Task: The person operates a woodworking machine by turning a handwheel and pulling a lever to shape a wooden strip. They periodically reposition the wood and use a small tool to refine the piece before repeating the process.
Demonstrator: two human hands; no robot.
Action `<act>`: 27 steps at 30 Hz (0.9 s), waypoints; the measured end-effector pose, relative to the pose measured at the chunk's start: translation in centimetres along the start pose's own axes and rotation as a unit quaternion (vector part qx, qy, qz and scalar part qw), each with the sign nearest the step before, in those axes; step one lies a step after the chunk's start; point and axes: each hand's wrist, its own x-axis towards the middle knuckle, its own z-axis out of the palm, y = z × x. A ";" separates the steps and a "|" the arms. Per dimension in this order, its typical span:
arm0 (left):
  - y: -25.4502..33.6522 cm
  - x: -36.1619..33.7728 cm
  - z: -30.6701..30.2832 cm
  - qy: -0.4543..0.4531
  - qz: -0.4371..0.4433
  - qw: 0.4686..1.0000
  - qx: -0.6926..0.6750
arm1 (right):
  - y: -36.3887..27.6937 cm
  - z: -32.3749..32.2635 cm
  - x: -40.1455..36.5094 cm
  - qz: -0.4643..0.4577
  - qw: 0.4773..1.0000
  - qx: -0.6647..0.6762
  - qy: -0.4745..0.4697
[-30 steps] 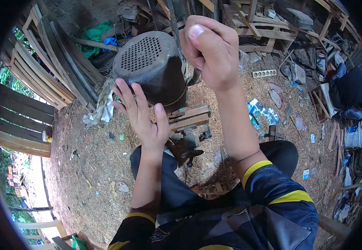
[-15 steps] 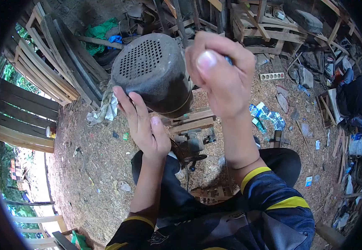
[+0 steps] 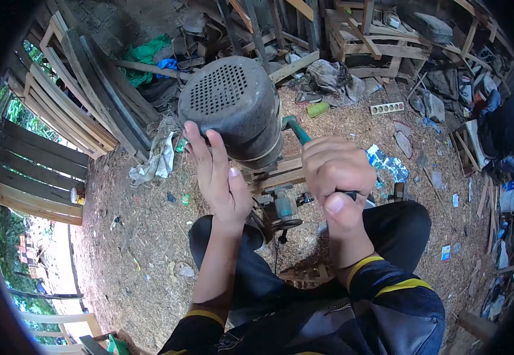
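At eleven o'clock, the dark perforated drum (image 3: pixel 234 113) is apparently being steadied by the open left hand (image 3: pixel 222 188); at three o'clock, the right hand (image 3: pixel 340 173) is gripping a dark handle (image 3: pixel 351 194), probably for leverage.

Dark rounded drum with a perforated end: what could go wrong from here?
The bare, open left hand sits at the dark drum, contact unclear; if that rocks, the hand could be knocked. The bare right hand is clenched on a black handle; a slip might knock it against the pale wooden boards nearby.
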 end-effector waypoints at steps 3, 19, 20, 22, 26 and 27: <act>0.1 -0.1 -0.4 -0.004 0.007 1.000 0.020 | -0.6 0.7 -1.0 -0.005 1.000 0.003 0.024; -1.8 -0.3 -2.7 -0.045 -0.006 0.996 -0.076 | -5.5 -1.3 0.5 0.348 0.922 -0.065 -0.155; -2.1 -0.4 -3.0 -0.045 -0.007 0.994 -0.096 | -5.7 -1.3 0.7 0.351 0.921 -0.054 -0.163; -2.5 -0.3 -3.3 -0.044 -0.009 0.989 -0.138 | -5.4 -1.6 1.4 0.358 0.916 -0.035 -0.178; -3.8 -0.6 -4.0 -0.049 -0.020 0.985 -0.167 | -3.0 -2.2 0.0 0.251 0.955 -0.054 -0.149; -4.1 -0.6 -4.2 -0.054 -0.022 0.985 -0.162 | -2.2 -2.1 0.0 0.229 0.962 -0.035 -0.144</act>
